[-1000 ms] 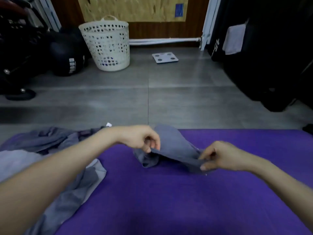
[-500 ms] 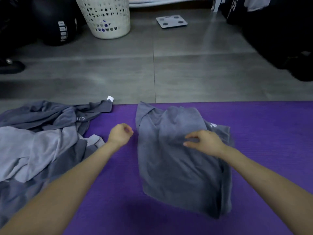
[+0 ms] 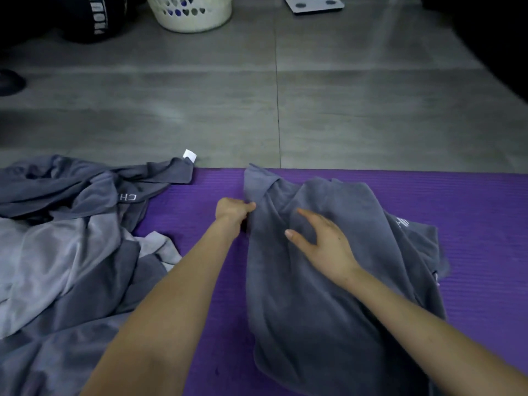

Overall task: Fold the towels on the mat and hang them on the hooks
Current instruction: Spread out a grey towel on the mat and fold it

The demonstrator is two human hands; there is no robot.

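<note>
Under both hands (image 3: 285,230), grey towel (image 3: 328,310).

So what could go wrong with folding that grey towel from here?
The grey towel lies bunched and crooked on the purple mat, so a fold made now may come out lopsided. The left hand pinches only its left edge while the right hand rests flat on top; a pull could drag the whole cloth. The towel pile close by might get caught up.

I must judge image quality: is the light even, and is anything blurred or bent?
Head view: dim light, corners falling to black; a pale sheen on the floor; the purple mat edge looks slightly bowed; the grey towel and both hands look reasonably sharp.
</note>
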